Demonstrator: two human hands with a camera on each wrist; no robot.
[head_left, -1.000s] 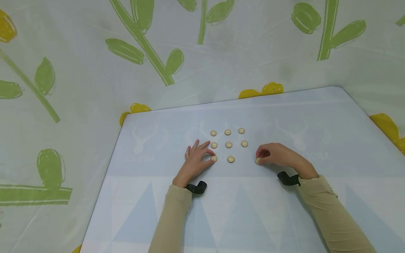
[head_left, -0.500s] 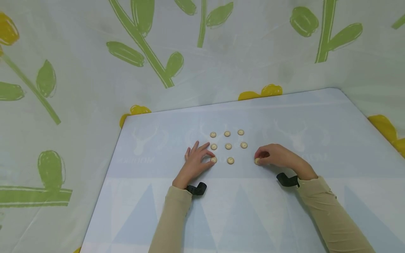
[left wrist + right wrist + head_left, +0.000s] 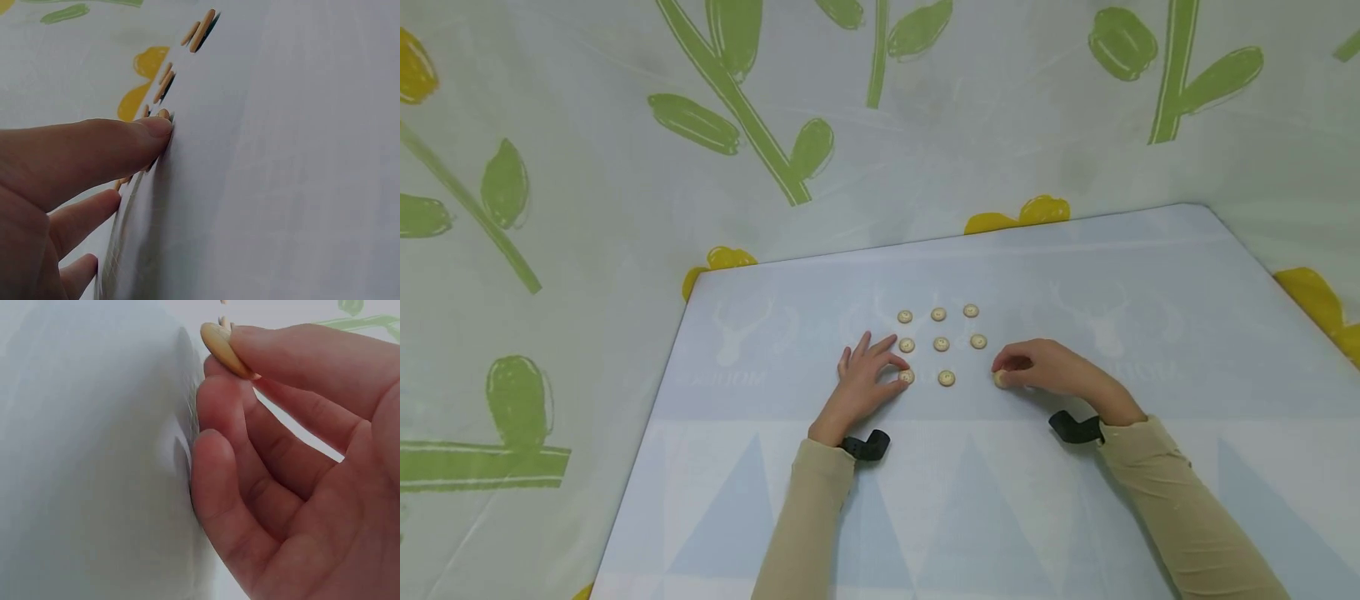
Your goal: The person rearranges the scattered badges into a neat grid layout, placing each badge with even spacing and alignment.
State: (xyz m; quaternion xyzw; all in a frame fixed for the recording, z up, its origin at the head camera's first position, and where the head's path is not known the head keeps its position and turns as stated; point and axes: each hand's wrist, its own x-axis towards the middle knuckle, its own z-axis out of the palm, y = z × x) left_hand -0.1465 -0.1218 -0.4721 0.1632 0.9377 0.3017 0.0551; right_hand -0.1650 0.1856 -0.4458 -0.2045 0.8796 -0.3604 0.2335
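Small round wooden discs with dark marks on top lie on the table in rows. At the near row's left end, my left hand (image 3: 863,382) pinches a wooden disc (image 3: 907,377) between thumb and index finger, the other fingers spread. In the left wrist view the thumb (image 3: 106,147) covers most of that disc. My right hand (image 3: 1048,367) grips another wooden disc (image 3: 222,349) by its edge, tilted up in the right wrist view, at the near row's right end. Between the hands lies the row's middle disc (image 3: 947,378).
Behind are a middle row with its centre disc (image 3: 942,344) and a far row with its centre disc (image 3: 938,314). The pale blue and white tabletop (image 3: 820,292) meets a wall covering (image 3: 925,167) with printed green stems and yellow flowers.
My right hand has moved slightly left with its disc, closer to the near row's middle disc. The left hand stays in place on its disc.
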